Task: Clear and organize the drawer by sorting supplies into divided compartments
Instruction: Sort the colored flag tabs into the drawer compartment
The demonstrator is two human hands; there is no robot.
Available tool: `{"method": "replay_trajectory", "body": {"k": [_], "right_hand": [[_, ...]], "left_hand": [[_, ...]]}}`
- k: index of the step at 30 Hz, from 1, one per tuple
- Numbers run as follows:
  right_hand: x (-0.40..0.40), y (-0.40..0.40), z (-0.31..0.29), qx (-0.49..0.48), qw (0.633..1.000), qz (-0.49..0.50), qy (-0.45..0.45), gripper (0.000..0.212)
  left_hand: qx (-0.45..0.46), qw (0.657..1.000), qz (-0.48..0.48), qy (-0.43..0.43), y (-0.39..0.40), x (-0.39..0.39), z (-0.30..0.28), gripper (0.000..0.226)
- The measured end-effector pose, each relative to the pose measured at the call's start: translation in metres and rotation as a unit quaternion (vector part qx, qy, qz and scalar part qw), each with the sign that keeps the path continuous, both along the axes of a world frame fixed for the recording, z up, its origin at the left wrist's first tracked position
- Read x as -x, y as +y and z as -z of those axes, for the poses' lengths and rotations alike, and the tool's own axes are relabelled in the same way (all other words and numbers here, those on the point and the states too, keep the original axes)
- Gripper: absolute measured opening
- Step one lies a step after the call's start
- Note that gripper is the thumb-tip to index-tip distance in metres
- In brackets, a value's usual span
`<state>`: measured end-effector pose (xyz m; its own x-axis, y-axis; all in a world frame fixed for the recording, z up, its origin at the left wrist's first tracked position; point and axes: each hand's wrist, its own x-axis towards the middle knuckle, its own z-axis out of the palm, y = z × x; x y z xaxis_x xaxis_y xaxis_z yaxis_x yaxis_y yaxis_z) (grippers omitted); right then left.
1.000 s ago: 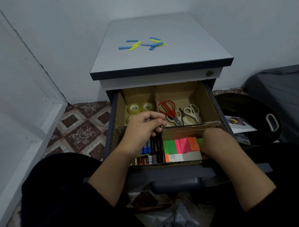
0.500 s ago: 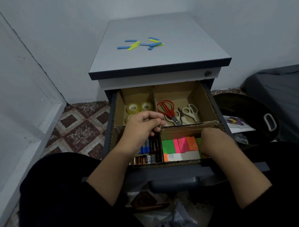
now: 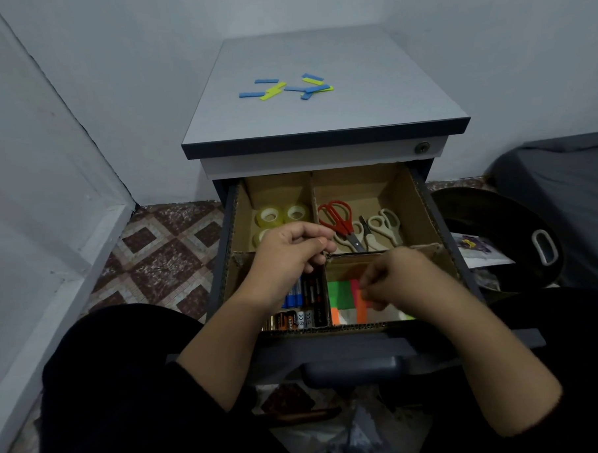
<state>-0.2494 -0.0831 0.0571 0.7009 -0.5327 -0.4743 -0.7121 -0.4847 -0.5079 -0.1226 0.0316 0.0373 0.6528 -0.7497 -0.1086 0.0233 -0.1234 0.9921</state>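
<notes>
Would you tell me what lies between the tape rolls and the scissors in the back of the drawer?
In the head view, an upright cardboard divider stands between the tape rolls in the back-left compartment and the scissors in the back-right one.

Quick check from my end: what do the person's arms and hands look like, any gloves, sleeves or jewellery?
Both hands are bare: no gloves, rings or watch show on the left hand or the right hand. The forearms are uncovered, with dark black sleeves pushed up near the elbows.
</notes>
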Motion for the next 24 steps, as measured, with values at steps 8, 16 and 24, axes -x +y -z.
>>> {"method": "replay_trajectory", "body": {"k": [8, 16, 24], "right_hand": [[-0.017, 0.015, 0.030, 0.077, 0.996, -0.033, -0.006, 0.012], [-0.017, 0.013, 0.033, 0.103, 0.992, -0.073, 0.014, 0.025], [-0.017, 0.013, 0.035, 0.119, 0.986, -0.111, 0.028, 0.025]], "left_hand": [[0.000, 1.000, -0.001, 0.006, 0.000, -0.001, 0.001, 0.017], [0.002, 1.000, -0.001, 0.007, 0.000, -0.001, 0.001, 0.017], [0.005, 1.000, -0.002, 0.000, 0.000, 0.000, 0.001, 0.018]]}}
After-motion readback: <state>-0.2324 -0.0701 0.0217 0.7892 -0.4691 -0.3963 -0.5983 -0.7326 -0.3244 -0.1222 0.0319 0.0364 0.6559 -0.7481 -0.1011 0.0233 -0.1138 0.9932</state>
